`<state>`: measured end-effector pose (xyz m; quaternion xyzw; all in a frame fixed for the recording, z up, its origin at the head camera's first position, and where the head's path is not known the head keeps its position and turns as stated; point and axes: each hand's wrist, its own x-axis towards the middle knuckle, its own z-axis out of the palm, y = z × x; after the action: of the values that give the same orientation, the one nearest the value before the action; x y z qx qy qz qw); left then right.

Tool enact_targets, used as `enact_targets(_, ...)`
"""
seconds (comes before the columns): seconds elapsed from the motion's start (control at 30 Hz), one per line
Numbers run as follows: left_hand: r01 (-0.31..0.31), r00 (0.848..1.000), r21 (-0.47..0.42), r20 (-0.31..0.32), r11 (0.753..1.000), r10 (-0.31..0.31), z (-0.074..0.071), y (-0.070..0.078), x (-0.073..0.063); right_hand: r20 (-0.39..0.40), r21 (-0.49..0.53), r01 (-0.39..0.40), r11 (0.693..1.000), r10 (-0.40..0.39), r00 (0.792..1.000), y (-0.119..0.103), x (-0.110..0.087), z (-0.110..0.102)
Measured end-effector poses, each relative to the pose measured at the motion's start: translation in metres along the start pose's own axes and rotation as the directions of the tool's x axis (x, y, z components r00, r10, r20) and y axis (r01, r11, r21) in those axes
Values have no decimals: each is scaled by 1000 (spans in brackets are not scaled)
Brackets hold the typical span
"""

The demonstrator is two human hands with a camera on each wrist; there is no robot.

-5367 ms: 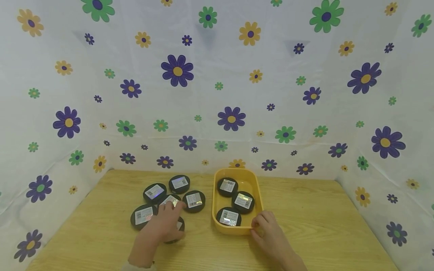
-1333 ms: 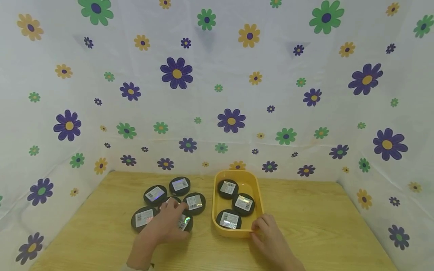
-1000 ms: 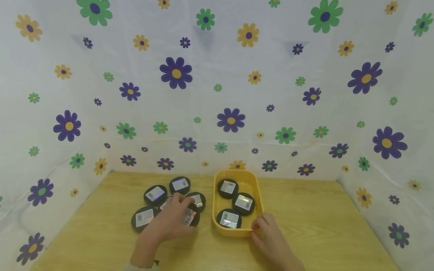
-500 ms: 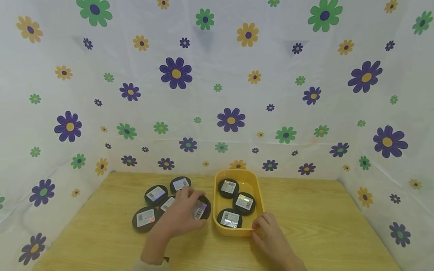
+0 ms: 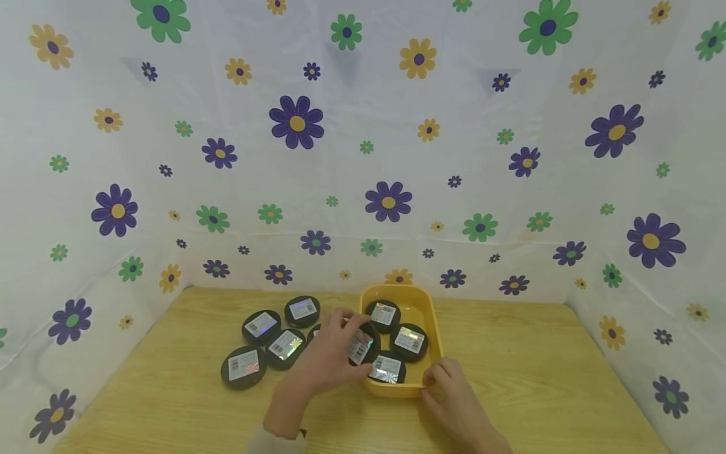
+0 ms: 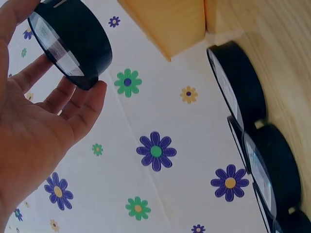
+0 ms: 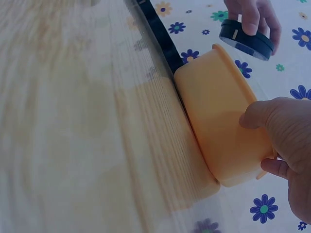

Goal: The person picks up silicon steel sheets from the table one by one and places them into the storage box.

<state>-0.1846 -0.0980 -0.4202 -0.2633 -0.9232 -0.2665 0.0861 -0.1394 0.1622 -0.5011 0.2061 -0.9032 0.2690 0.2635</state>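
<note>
My left hand (image 5: pixel 326 359) grips a flat round black container (image 5: pixel 365 343) with a white label, thumb and fingers round its side. In the right wrist view this held container (image 7: pixel 247 40) hangs in the air, tilted, above the level of the tub's rim. In the head view it overlaps the left wall of the yellow tub (image 5: pixel 435 328). Three similar containers lie inside the tub, one of them the middle container (image 5: pixel 408 343). My right hand (image 5: pixel 456 400) pinches the tub's near right corner, the thumb on the outer wall (image 7: pixel 214 111).
Several more black containers lie on the wooden table left of the tub, among them the nearest container (image 5: pixel 244 367) and the farthest container (image 5: pixel 302 311). One is partly hidden behind my left hand. A white flowered cloth (image 5: pixel 340 170) surrounds the table's back and sides.
My left hand has slid a container rightward from the group's near side, then raised it and carried it over to the tub's left wall. The right hand stays at the tub's corner.
</note>
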Motion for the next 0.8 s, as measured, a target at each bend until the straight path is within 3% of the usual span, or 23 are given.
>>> enact_targets(0.27,-61,998,46,17,997,60,17,6,9,-21,16,21,1000,-21,1000,2,0,1)
enact_targets(0.6,-29,999,94,-19,995,31,34,11,13,-73,7,120,993,-119,990,5,0,2)
enact_targets(0.8,-46,999,117,1,992,47,41,13,15,-51,8,97,995,-96,994,6,0,1)
